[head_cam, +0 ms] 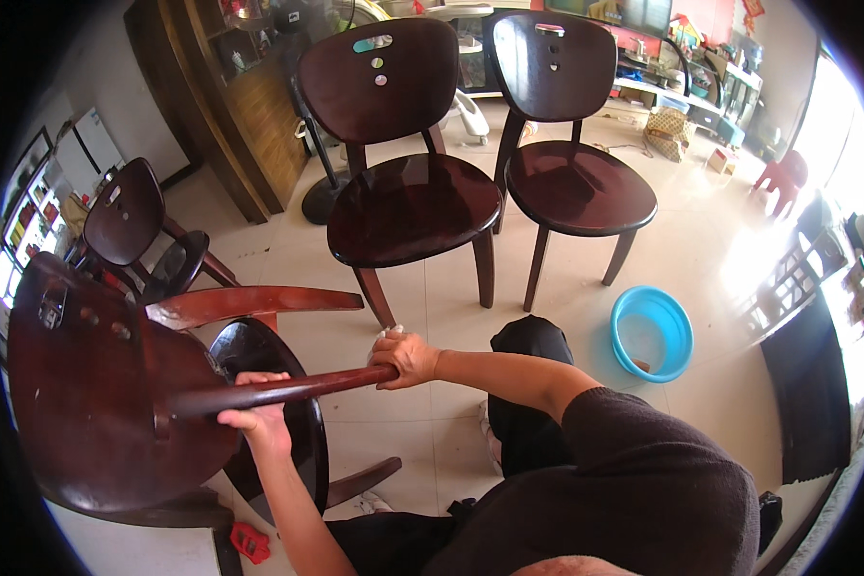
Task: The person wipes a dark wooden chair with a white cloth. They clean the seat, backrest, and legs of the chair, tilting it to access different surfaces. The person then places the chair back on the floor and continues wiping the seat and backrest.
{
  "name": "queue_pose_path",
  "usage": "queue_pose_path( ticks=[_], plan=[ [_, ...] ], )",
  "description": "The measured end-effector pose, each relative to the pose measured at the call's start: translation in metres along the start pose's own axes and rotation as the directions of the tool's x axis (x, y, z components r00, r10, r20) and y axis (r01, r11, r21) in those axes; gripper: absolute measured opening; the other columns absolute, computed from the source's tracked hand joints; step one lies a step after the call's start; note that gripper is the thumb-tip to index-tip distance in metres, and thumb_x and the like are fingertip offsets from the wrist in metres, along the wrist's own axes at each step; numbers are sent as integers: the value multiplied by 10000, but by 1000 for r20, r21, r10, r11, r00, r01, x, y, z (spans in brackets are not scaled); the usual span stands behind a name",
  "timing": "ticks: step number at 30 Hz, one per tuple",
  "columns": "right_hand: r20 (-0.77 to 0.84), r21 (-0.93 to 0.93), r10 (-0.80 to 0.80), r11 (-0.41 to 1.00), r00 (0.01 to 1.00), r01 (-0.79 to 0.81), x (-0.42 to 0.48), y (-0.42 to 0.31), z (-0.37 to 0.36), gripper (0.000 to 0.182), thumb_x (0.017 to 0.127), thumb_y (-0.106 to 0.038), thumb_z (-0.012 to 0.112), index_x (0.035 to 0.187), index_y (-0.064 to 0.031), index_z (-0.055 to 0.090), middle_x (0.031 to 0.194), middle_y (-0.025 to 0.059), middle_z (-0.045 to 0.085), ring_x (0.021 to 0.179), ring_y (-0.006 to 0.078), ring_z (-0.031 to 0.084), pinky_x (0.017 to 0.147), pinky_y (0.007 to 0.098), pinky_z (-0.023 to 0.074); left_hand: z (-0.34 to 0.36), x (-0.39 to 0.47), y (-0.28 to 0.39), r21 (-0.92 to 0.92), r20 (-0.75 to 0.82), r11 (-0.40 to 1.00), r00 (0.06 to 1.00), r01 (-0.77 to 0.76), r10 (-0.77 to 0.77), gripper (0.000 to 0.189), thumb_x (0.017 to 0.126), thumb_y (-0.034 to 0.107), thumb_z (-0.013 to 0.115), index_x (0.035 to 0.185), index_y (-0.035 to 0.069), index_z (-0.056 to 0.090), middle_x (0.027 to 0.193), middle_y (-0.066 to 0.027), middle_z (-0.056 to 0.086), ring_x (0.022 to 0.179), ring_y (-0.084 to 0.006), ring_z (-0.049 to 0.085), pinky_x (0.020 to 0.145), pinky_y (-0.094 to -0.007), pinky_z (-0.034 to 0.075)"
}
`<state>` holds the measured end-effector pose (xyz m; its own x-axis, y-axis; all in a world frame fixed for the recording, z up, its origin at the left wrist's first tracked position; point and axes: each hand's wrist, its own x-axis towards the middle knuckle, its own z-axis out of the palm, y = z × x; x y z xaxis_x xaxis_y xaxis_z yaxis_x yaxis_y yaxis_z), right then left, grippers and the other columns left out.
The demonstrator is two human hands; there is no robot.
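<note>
A dark red wooden chair (86, 403) lies tipped over at the left, its legs pointing to the right. My left hand (263, 417) holds one chair leg (324, 384) from below, with the thumb and fingers on either side of it. Around that leg's free end my right hand (407, 360) is closed, with a white cloth (387, 333) showing at the fingers. Another leg (259, 301) of the tipped chair reaches out above. Under the held leg is a glossy dark round seat (299, 439); which chair it belongs to I cannot tell.
Two upright wooden chairs (414, 209) (579, 187) stand ahead, and another chair (126, 216) is at the far left. A blue plastic basin (651, 294) sits on the tiled floor to the right, a brown object inside. A red object (248, 541) lies at lower left.
</note>
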<state>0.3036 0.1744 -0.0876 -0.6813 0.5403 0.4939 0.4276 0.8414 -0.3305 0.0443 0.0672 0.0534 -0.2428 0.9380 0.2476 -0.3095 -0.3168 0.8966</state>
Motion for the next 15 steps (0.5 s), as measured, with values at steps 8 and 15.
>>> queue_pose_path(
  ticks=[8, 15],
  plan=[
    [-5, -132, 247, 960, 969, -245, -6, 24, 3, 521, 730, -579, 730, 952, -111, 667, 986, 64, 613, 958, 284, 601, 742, 433, 529, 5, 49, -57, -35, -56, 997, 996, 63, -64, 937, 685, 879, 479, 1181, 85, 527, 1073, -115, 653, 1044, -244, 595, 953, -383, 404],
    [126, -274, 493, 851, 861, -447, -15, 32, 4, 679, 759, -691, 646, 1032, -70, 664, 1007, 136, 615, 985, 332, 608, 805, 449, 522, 39, 70, -90, 61, -103, 990, 987, 127, -120, 1099, 725, 824, 539, 1491, 78, 285, 1508, -107, 375, 1390, -270, 354, 1136, -479, 235]
  ],
)
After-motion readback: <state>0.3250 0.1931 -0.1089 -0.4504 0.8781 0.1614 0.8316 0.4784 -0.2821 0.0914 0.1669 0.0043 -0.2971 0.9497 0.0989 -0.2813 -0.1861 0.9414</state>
